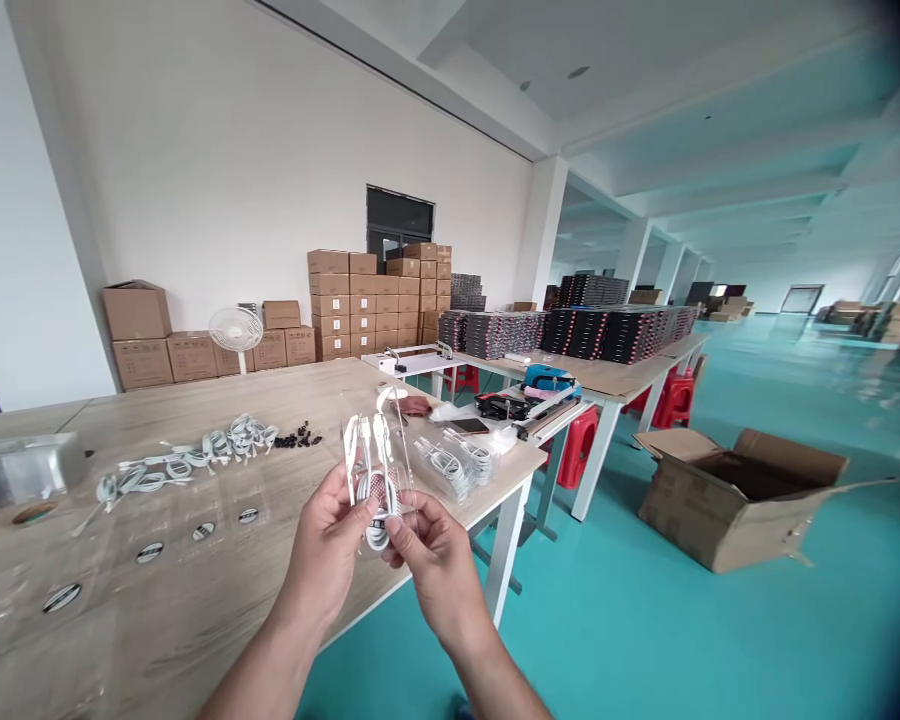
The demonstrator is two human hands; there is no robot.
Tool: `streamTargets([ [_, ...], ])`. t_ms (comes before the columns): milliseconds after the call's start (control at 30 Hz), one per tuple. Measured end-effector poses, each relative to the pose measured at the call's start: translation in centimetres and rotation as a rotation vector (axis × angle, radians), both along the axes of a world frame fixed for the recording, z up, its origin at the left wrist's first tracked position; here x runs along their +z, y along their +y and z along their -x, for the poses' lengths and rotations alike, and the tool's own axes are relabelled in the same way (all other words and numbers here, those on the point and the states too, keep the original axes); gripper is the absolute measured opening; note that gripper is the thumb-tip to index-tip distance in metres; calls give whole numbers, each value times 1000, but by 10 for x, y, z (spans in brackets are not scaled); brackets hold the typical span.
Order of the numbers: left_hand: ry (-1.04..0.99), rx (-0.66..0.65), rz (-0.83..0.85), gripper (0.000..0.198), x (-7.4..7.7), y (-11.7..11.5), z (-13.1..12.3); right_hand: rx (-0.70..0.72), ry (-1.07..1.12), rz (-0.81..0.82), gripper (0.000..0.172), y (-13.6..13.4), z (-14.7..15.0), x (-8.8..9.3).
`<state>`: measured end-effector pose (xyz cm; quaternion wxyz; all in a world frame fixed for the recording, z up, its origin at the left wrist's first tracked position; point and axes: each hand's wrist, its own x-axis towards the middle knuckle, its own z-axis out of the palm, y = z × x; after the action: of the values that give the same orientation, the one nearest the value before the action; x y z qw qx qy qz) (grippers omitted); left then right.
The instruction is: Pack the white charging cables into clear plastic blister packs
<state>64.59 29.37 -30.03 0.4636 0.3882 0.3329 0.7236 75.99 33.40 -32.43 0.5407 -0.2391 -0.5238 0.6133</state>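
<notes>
Both hands hold a clear plastic bag (412,470) with a coiled white cable (377,535) inside, upright above the table's edge. My left hand (337,530) pinches the bag's left side, its thumb over the coil. On the other side my right hand (427,545) grips the lower right, thumb pressed near a dark label on the bag. White ends of the cable point upward. Just beyond lie more bagged white cables (457,462). To the left, a row of loose coiled white cables (187,457) ends beside a small heap of black pieces (298,437).
Flat clear bags with oval labels (150,552) line the near left of the wooden table (217,640). A dark phone-like slab (469,426) lies beyond the bagged cables. An open carton (720,510) stands on the green floor to the right. Stacked boxes (375,300) and a fan (236,328) are behind.
</notes>
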Motion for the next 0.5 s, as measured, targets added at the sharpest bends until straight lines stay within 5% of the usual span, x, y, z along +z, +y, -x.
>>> streamTargets([
  [333,-117,91,26,39,-4,10,6,140,-89,14,44,-1,-15,-21],
  [500,-81,6,70,32,-1,3,-7,21,-61,-23,48,8,-23,4],
])
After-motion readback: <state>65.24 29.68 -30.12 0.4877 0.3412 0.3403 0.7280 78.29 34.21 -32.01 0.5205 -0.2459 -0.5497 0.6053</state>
